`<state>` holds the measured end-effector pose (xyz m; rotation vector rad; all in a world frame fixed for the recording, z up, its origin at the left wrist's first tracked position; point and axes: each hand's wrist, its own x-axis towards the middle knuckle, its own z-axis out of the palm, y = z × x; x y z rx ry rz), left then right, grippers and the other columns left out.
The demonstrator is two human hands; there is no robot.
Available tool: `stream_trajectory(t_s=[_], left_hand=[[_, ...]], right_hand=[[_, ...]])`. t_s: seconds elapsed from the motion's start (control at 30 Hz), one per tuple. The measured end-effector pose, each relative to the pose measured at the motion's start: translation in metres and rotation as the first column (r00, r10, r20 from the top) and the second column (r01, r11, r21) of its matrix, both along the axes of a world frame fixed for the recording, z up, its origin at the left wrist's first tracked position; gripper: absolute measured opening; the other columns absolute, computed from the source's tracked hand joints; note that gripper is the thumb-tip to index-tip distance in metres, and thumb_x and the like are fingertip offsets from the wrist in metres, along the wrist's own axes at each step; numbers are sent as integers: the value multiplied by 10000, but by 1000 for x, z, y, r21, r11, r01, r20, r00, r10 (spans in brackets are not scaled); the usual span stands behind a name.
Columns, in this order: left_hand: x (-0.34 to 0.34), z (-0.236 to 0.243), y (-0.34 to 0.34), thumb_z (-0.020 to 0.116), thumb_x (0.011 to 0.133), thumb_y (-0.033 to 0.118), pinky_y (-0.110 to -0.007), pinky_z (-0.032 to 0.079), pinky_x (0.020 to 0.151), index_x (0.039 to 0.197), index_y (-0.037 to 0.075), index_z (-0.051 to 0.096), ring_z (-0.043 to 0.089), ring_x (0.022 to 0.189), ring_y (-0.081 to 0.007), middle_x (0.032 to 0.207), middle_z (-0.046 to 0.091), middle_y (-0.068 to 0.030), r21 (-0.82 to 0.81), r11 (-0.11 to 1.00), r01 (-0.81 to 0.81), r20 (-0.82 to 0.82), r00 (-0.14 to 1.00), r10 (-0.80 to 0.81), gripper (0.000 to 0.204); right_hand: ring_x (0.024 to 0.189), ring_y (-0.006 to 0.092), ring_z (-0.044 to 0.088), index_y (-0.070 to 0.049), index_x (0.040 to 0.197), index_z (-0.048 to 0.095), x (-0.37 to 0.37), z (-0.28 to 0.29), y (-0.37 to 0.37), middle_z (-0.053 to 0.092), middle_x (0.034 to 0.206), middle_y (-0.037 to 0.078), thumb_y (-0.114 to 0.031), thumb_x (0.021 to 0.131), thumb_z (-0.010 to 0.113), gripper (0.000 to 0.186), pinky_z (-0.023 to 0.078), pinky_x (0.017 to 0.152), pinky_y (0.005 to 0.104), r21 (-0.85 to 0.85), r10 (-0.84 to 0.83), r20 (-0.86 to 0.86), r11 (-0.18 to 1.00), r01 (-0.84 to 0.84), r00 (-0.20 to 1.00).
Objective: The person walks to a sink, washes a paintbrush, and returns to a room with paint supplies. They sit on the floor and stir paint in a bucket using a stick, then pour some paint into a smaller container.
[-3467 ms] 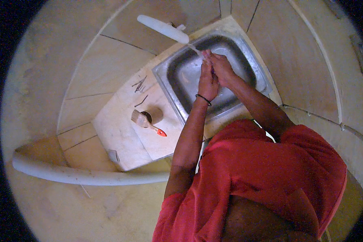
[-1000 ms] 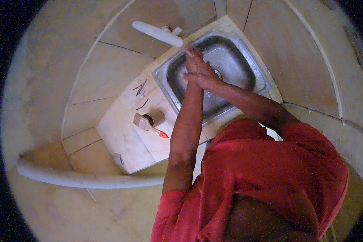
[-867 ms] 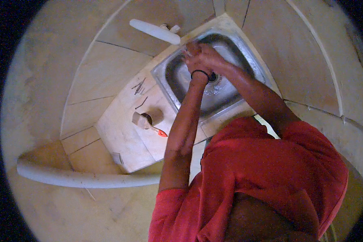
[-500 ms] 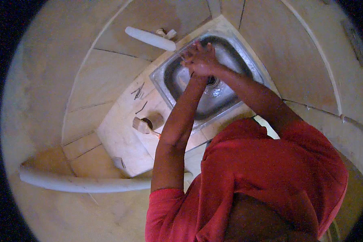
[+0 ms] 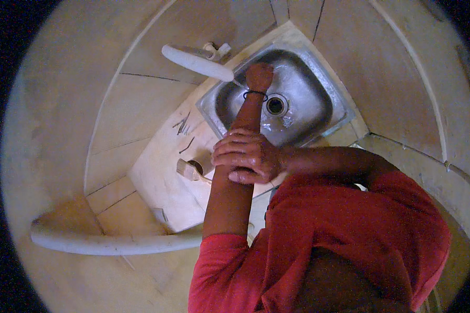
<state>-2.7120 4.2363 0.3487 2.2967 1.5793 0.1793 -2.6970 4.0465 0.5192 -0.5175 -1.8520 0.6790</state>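
Note:
My left hand [image 5: 260, 77] is curled into a fist over the metal sink [image 5: 318, 99], just right of the spout's end. Its palm side is hidden. A thin black band [image 5: 256, 96] circles that wrist. My right hand [image 5: 248, 156] wraps round my left forearm [image 5: 230, 203] below the elbow side of the wrist, and its skin looks wet. The long white spout [image 5: 198, 63] of a wall tap reaches over the sink's left corner, where a thin streak like water shows at its tip. Wet glints lie near the round drain [image 5: 276, 105].
On the pale counter [image 5: 164, 182] left of the sink lie a flat wide-bristled brush [image 5: 188, 169], a round hollow thing [image 5: 204, 160] and several thin dark strips [image 5: 183, 125]. A thick white pipe [image 5: 115, 245] runs along the lower left. Tiled walls [image 5: 376, 62] close in the corner.
My right hand has slid from my left hand over the sink, back along to my left forearm. The left fingers, spread before, are now curled. The drain is uncovered to view.

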Motion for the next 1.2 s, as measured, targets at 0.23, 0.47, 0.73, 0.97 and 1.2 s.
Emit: stream_trajectory(t_s=[0.23,0.47,0.73,0.97,1.2], left_hand=[[14,-11,-6,656,860,195,-516,573,815,927,53,764,734,909,-344,946,746,-178,88,991,104,-133,987,-92,191],[22,6,-12,665,837,178,-476,602,815,973,67,763,741,944,-349,987,753,-165,-98,943,319,-294,896,-334,201],[13,70,-9,589,919,188,-484,596,842,1038,141,775,729,1014,-337,1084,749,-138,-59,902,428,-414,811,-413,226],[-14,30,-20,566,954,209,-482,590,881,1070,156,777,716,1078,-302,1144,743,-113,-217,921,323,-506,770,-389,247],[-2,11,0,586,941,233,-487,592,873,1093,103,766,718,1050,-342,1120,746,-136,-182,920,347,-457,799,-392,269]], right_hand=[[778,326,651,-20,868,623,24,-64,129,668,841,154,-281,896,606,263,526,689,445,-612,-580,-735,343,-712,353],[894,274,667,-38,974,677,-7,9,24,690,957,126,-169,934,552,185,515,848,399,-340,304,-66,889,-307,951],[875,261,663,-101,966,707,33,-159,125,671,887,97,-230,960,583,179,520,809,436,-270,-186,319,922,277,929],[748,291,622,-98,871,647,-52,9,15,617,784,97,-218,937,602,143,486,673,418,199,67,-269,980,-13,961],[854,303,659,-123,992,682,-8,-72,61,666,890,84,-321,875,632,235,500,789,475,-73,-22,59,997,26,998]])
